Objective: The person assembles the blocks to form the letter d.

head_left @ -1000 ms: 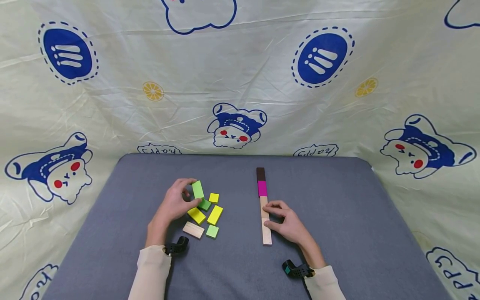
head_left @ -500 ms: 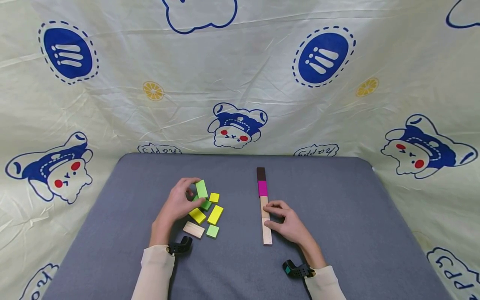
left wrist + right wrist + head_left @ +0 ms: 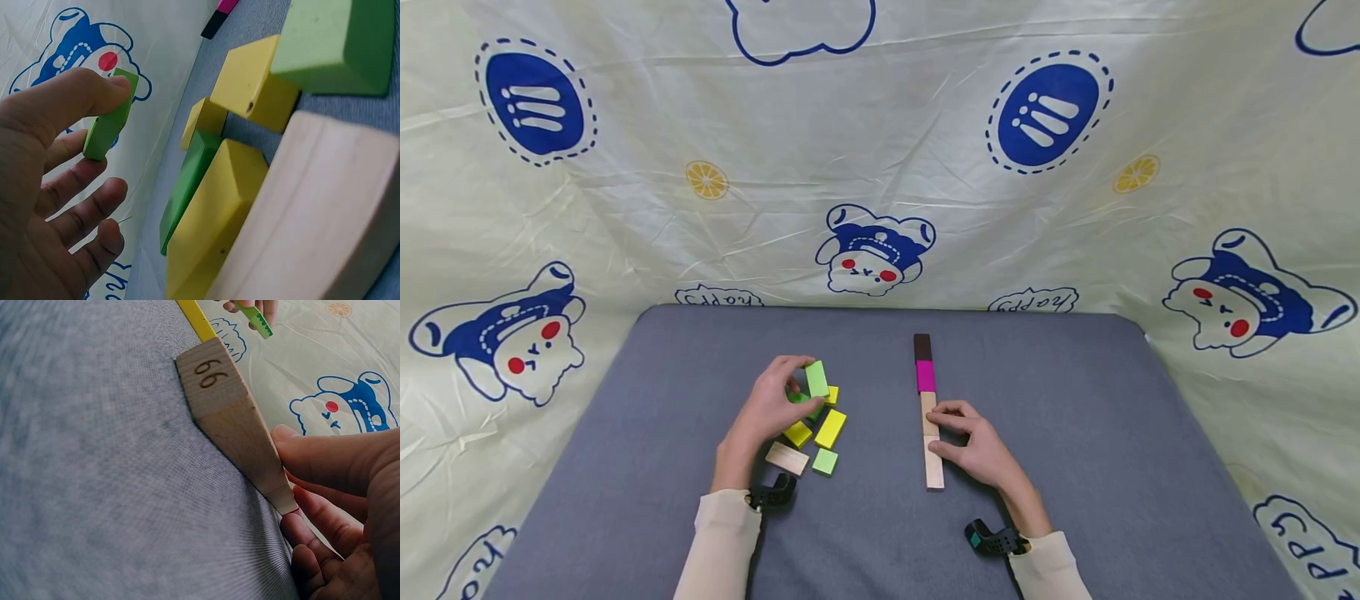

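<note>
**Green block (image 3: pixel 817 379) grasped in your left hand (image 3: pixel 772 402), right hand (image 3: pixel 976 443) touching the row**

Behind everything hung a pale backdrop (image 3: pixel 880 142) printed with blue cartoon figures, blue ovals and orange slices. Before it stood your grey-covered table (image 3: pixel 1067 400). Your left sleeve (image 3: pixel 721 537) and right sleeve (image 3: pixel 1050 567), both cream, reached in from the near side.

Your left hand pinched the green block between thumb and fingertips, its other fingers loosely bent, and held it raised over the group of blocks on the left. Your right hand was relaxed, gripping nothing that you could see; its thumb touched the near plain block (image 3: pixel 934 475) and its index finger the far plain block (image 3: pixel 928 402). These two formed a straight row with a magenta block (image 3: pixel 926 377) and, at the far end, a dark brown block (image 3: pixel 922 347). Black straps (image 3: pixel 996 540) circled your wrists.

In the left group, a loose plain block (image 3: pixel 787 458) lay nearest you, well apart from the row. A long yellow block (image 3: pixel 831 429) lay to its right, and a second yellow block (image 3: pixel 799 433) showed partly past your left hand. The head view showed a darker green block (image 3: pixel 190 184) partly covered by your grasp. Smaller still were a pale green square (image 3: pixel 824 462), near the long yellow block, and a little yellow block (image 3: pixel 832 394), partly hidden behind the raised piece.
</note>
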Tool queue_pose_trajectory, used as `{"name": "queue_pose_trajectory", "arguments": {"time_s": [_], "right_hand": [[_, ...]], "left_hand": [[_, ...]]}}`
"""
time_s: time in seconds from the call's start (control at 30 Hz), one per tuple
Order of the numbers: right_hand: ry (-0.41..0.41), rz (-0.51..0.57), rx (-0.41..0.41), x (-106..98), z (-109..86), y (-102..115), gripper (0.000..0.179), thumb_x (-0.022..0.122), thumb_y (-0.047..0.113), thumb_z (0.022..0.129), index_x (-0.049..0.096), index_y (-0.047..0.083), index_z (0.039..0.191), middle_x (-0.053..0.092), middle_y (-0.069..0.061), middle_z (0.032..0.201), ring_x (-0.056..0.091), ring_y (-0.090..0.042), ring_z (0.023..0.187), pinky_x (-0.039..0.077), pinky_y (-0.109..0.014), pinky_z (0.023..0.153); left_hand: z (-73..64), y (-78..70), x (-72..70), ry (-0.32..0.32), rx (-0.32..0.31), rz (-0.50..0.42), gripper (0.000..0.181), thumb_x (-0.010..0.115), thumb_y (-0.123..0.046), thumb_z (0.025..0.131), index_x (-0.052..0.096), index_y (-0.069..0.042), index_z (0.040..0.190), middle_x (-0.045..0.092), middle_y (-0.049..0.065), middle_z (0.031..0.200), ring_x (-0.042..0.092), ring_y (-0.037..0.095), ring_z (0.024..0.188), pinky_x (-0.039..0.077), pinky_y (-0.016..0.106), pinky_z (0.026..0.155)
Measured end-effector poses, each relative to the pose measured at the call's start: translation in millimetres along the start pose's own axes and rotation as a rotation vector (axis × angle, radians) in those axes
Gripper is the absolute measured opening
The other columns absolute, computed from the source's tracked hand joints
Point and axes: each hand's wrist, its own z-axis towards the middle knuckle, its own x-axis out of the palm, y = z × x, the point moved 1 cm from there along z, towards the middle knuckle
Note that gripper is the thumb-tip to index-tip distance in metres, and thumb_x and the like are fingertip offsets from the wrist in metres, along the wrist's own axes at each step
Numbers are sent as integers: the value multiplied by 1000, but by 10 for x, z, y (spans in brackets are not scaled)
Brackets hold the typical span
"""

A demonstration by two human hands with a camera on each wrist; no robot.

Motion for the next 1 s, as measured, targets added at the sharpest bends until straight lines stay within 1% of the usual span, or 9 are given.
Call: {"name": "queue_pose_trajectory", "arguments": {"time_s": [0.13, 0.33, 0.57, 0.8, 1.0], "right_hand": [[-3, 0, -3, 1, 1, -5, 44, 83, 13, 87, 72, 5, 129, 62, -7, 132, 55, -29, 128, 45, -33, 107], [-5, -8, 8, 3, 2, -5, 44, 82, 13, 87, 72, 6, 129, 62, -6, 133, 55, -29, 128, 45, -37, 107], [-6, -12, -1, 0, -1, -5, 44, 82, 12, 87, 72, 6, 129, 62, -7, 133, 55, -29, 128, 45, -36, 107], [-3, -26, 1, -5, -5, 18, 44, 82, 13, 87, 72, 6, 129, 61, -7, 134, 55, -30, 129, 46, -43, 107], [-2, -29, 6, -11, -12, 30, 44, 82, 13, 87, 72, 5, 129, 61, -7, 134, 55, -31, 129, 46, -45, 107]], "left_hand": [[19, -32, 35, 3, 11, 0, 61, 84, -20, 85, 60, -10, 140, 56, 12, 139, 60, 24, 94, 50, 31, 72], [60, -75, 92, 32, 12, -4, 61, 84, -23, 85, 60, -13, 140, 56, 10, 138, 58, 23, 94, 49, 31, 72], [77, -117, 203, 53, 40, -14, 61, 84, -23, 86, 60, -13, 141, 57, 8, 137, 57, 22, 94, 48, 32, 74], [103, -183, 319, 88, 48, -11, 60, 84, -24, 87, 60, -14, 141, 55, 7, 139, 56, 20, 94, 48, 31, 74], [128, -257, 433, 123, 65, -16, 59, 83, -25, 88, 60, -15, 141, 56, 6, 140, 57, 19, 95, 48, 30, 74]]}}
